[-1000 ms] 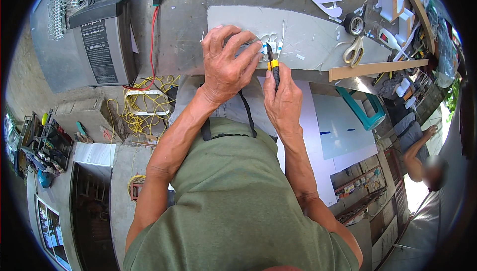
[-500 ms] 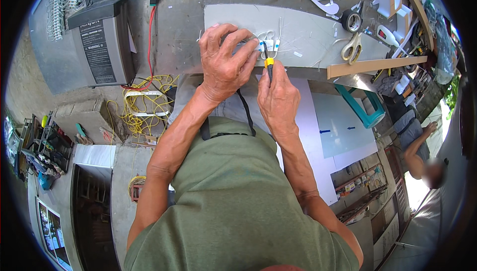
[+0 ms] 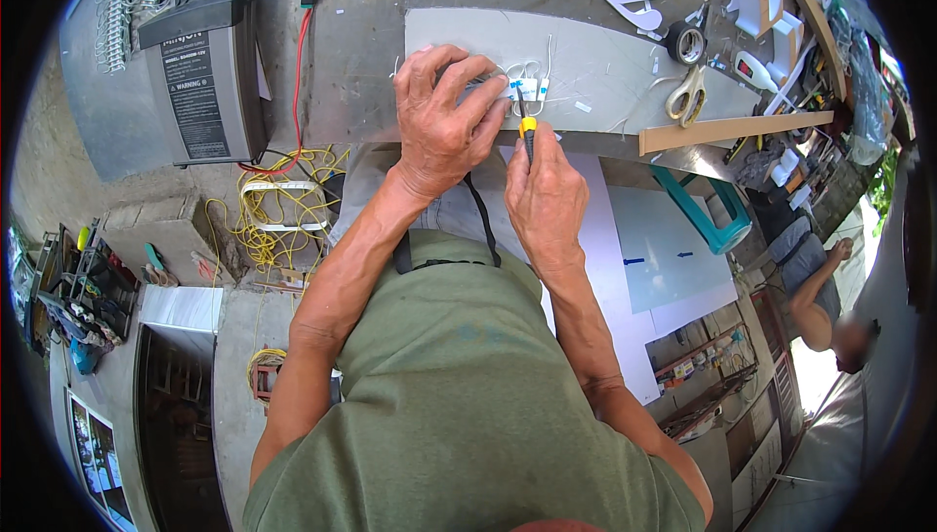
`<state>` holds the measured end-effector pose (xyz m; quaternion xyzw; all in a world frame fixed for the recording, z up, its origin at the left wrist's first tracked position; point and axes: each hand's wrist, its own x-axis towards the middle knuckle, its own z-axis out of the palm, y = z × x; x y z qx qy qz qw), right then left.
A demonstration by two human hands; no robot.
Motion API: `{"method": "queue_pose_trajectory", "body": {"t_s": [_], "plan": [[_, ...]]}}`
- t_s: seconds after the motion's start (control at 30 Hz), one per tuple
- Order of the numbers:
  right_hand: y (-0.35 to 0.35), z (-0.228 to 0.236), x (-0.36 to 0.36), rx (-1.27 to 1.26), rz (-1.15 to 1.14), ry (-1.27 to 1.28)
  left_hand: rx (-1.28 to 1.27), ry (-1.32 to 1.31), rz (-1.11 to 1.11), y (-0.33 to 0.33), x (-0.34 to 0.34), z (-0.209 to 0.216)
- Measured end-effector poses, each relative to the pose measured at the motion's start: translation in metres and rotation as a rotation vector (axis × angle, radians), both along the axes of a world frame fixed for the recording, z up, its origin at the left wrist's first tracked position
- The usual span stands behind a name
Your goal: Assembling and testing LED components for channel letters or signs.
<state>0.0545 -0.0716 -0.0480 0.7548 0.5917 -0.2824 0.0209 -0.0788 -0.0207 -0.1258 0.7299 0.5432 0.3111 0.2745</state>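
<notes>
My left hand (image 3: 446, 107) is bent over a pale grey board (image 3: 595, 59) on the metal table. Its fingertips hold the left end of a small white strip (image 3: 530, 89) with blue marks. Thin white wires (image 3: 548, 54) loop around and stick up beside the strip. In my right hand (image 3: 549, 195) is a slim tool (image 3: 529, 127) with a black and yellow handle, gripped in closed fingers. The tool's narrow dark shaft points away from me and meets the strip. Under my left palm, the board is hidden.
Right of my hands lie scissors (image 3: 686, 98), a black tape roll (image 3: 686, 43) and a brown strip (image 3: 737, 132). A grey power unit (image 3: 200, 83) with a red cable (image 3: 299, 83) stands at left. Another person (image 3: 815, 288) is at far right. Yellow cord (image 3: 278, 200) lies below the table.
Both hands keep nearly the same pose, with the tool tip still at the white strip. The whole view has shifted very slightly.
</notes>
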Motion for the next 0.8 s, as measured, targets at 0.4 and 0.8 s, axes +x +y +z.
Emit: {"method": "queue_pose_trajectory", "body": {"t_s": [0.4, 0.8], "plan": [[-0.011, 0.012, 0.01, 0.077, -0.084, 0.186, -0.034, 0.0, -0.06, 0.004, -0.007, 0.006], [0.005, 0.001, 0.012, 0.054, -0.143, 0.252, -0.007, 0.014, -0.035, 0.001, -0.008, 0.002]]}}
